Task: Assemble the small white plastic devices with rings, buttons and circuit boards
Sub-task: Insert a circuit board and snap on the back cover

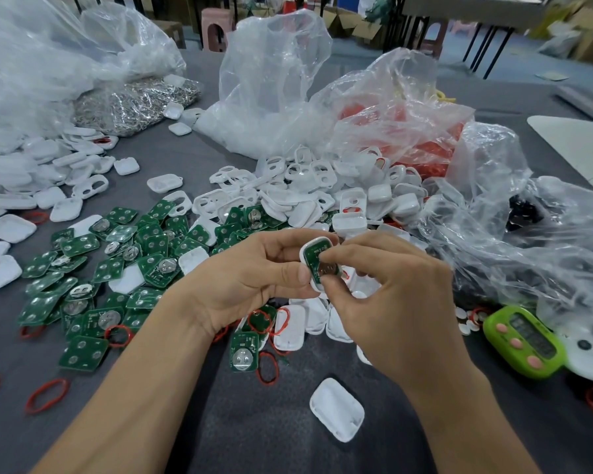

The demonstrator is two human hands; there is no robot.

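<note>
- one white shell (304, 252) is held up between both hands, over the middle of the grey table (254, 422). the left hand (254, 278) grips it by the side.
- the right hand (384, 292) pinches the green circuit board (314, 257) sitting in that shell. looks like it's getting seated, so i'd guess this unit is about midway.
- loads left to do: heaps of loose boards (117, 268), empty shells (305, 193) and red rings (47, 395) lying around. finished ones? can't tell.

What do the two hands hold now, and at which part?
The left hand grips a white shell by its left edge; the right hand pinches the green circuit board seated in it.
</note>
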